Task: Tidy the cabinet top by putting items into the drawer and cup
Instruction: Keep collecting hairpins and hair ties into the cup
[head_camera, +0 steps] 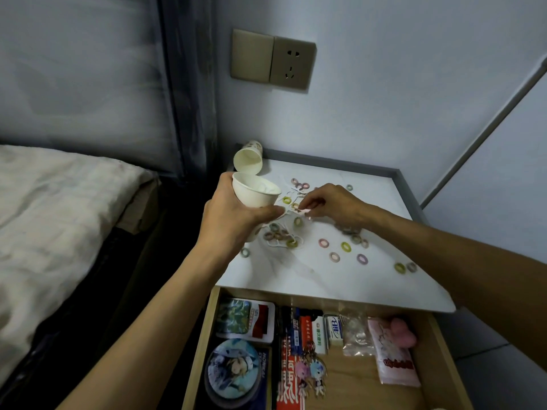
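Observation:
My left hand [233, 216] grips a white paper cup [253, 190], tilted, above the left part of the white cabinet top [299, 273]. Something pale lies inside the cup. My right hand [328, 204] reaches over the middle of the top and pinches a small pale item among thin white sticks. Several small coloured hair rings [344, 247] are scattered across the top. A second paper cup [248, 159] lies on its side at the back left corner. The wooden drawer [438, 350] below stands pulled out.
The drawer holds a round badge [233, 372], a card pack [245, 322], pens, an eraser, keychain figures, a clear bag and pink packets. A bed [59, 220] lies to the left. A wall socket [293, 63] sits above the cabinet.

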